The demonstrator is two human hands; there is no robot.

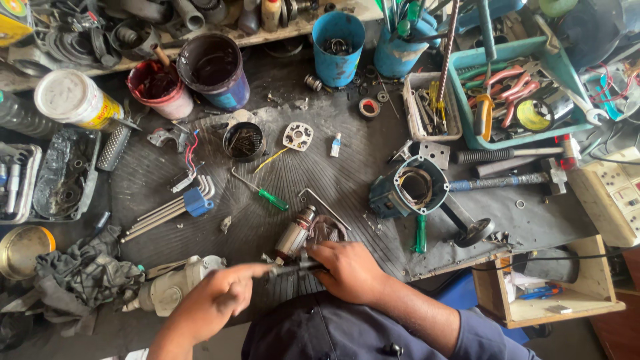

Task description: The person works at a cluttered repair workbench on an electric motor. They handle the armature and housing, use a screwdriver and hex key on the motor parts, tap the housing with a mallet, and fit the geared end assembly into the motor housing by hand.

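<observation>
My right hand [347, 270] is closed around a motor armature [298, 233] with copper windings, holding it at the near edge of the black rubber mat [320, 167]. My left hand [217, 303] grips a thin dark rod-like tool [293, 268] whose tip reaches the armature by my right fingers. A grey metal gear housing [172, 285] lies just left of my left hand. A teal power-tool motor casing [415, 187] stands open to the right of the armature.
A set of hex keys in a blue holder [180, 205], a green-handled screwdriver [267, 195] and a small cup of screws [243, 141] lie on the mat. A teal tray of pliers [517, 87], paint tins [217, 70], a hammer [513, 180] and a grey rag [80, 273] surround it.
</observation>
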